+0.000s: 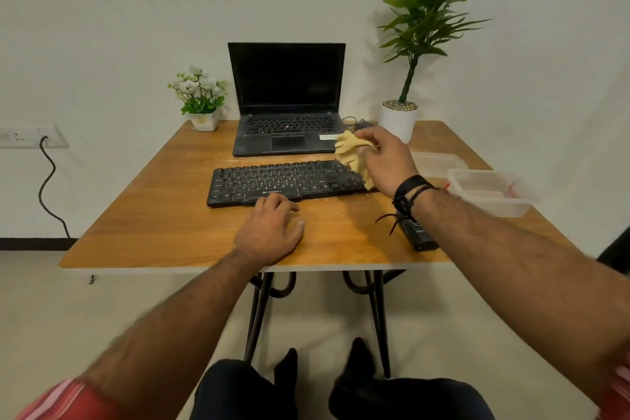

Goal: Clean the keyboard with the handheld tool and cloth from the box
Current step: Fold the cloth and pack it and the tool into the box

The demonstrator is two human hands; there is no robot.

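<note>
The keyboard (288, 181) lies on the wooden surface (170, 215), just in front of an open laptop (286, 102). The right hand (387, 162) pinches a crumpled yellow cloth (351, 153) above the keyboard's right end. The left hand (272, 232) rests flat, fingers relaxed, touching the keyboard's near edge. To the right a clear plastic box (491, 193) stands open; its contents are unclear. Its lid (438, 162) lies behind. A black handheld tool (417, 235) lies near the box.
</note>
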